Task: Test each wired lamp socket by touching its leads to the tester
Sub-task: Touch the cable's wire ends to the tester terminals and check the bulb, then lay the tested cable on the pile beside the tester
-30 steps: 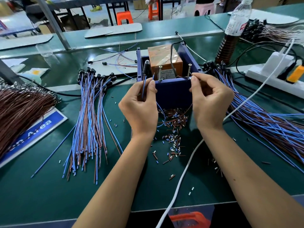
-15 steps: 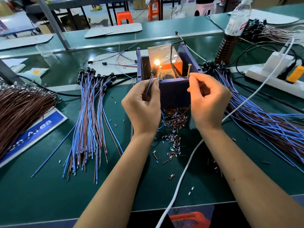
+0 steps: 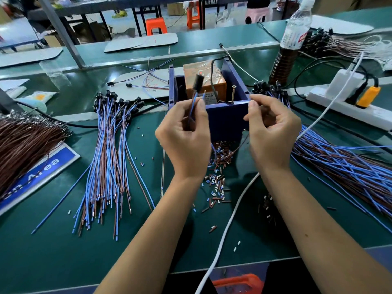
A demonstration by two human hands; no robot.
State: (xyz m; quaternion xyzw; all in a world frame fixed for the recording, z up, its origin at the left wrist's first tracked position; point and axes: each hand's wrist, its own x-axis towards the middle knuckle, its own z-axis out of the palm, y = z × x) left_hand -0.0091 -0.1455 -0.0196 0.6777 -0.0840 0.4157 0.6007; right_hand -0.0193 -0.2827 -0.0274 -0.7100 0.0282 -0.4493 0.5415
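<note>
While the left hand [image 3: 186, 134] is pinching the blue and brown leads of a small black lamp socket [image 3: 197, 82] between thumb and curled fingers, the socket is standing upright above the hand, in front of the open dark-blue box tester [image 3: 224, 117] with the orange block inside. Its lamp is looking unlit, and the lead tips are sitting just above the tester's near rim; whether they are touching a contact cannot be told. At three o'clock from it, the right hand [image 3: 273, 132] is hovering with fingers curled and thumb near the tester's near right corner; whether it is pinching a thin brown wire cannot be told. At nine o'clock from the left hand, a fanned bundle of blue and brown wired sockets [image 3: 106, 158] is lying on the green surface [image 3: 53, 251]. At three o'clock from the right hand, a larger heap of blue and brown wired sockets [image 3: 343, 164] is spreading out. At six o'clock from the tester, cut blue and brown insulation bits [image 3: 216, 183] are lying scattered beside a white cable [image 3: 229, 225].
</note>
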